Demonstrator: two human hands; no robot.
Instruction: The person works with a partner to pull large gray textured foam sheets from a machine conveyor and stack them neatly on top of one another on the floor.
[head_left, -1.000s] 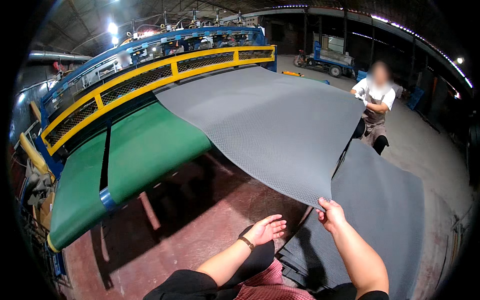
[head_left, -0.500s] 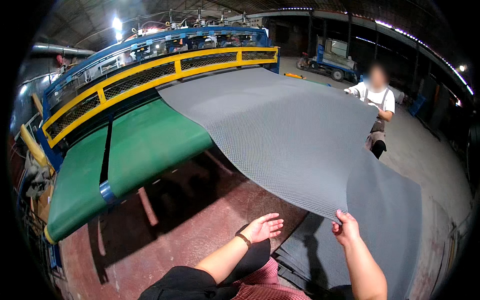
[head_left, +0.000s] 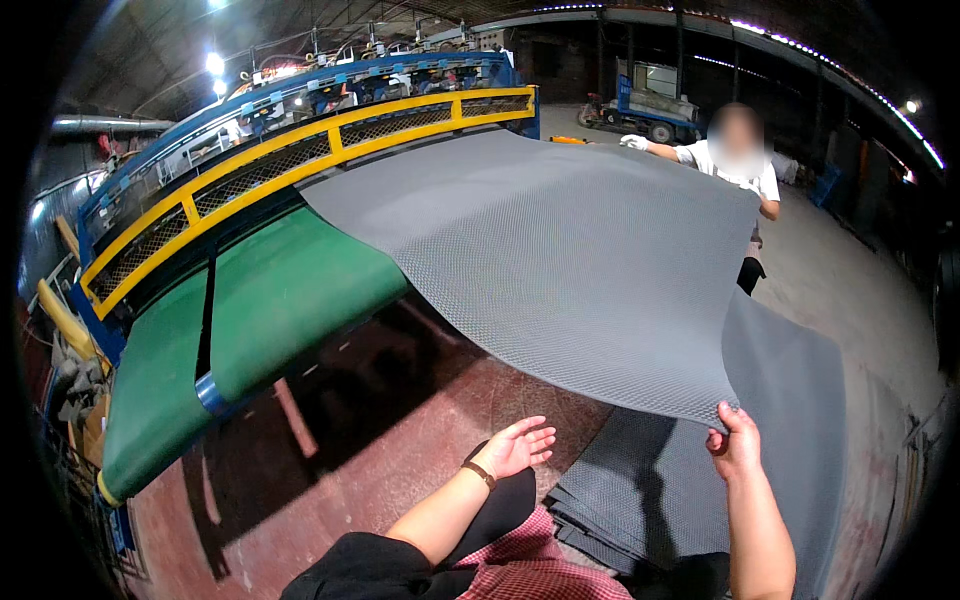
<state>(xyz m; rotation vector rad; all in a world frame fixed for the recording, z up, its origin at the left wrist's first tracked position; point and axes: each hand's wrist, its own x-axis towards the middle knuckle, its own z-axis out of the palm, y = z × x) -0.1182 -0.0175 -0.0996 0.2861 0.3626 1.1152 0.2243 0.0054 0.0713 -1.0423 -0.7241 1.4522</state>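
Observation:
A large grey textured sheet (head_left: 560,260) stretches from the machine towards me and sags along its near-left edge. My right hand (head_left: 735,440) pinches its near corner, thumb on top. My left hand (head_left: 515,450) is held in the air over the red floor, fingers spread and holding nothing, apart from the sheet. Beneath the held corner lies a stack of similar grey sheets (head_left: 620,480), its layered edges showing close to my legs. Across the sheet a co-worker (head_left: 735,165) in white gloves has one hand at the far-right corner and the other arm stretched towards the machine.
At the left runs a green conveyor belt (head_left: 300,270) with a dark gap across it. Behind it stands a blue machine with a yellow mesh guard rail (head_left: 335,140). A blue cart (head_left: 655,115) is parked at the back. Yellow rolls (head_left: 65,320) and scrap lie far left.
My right hand has drawn the sheet's corner to the right. The co-worker's arm now reaches out towards the machine. My left hand stays spread and has hardly moved.

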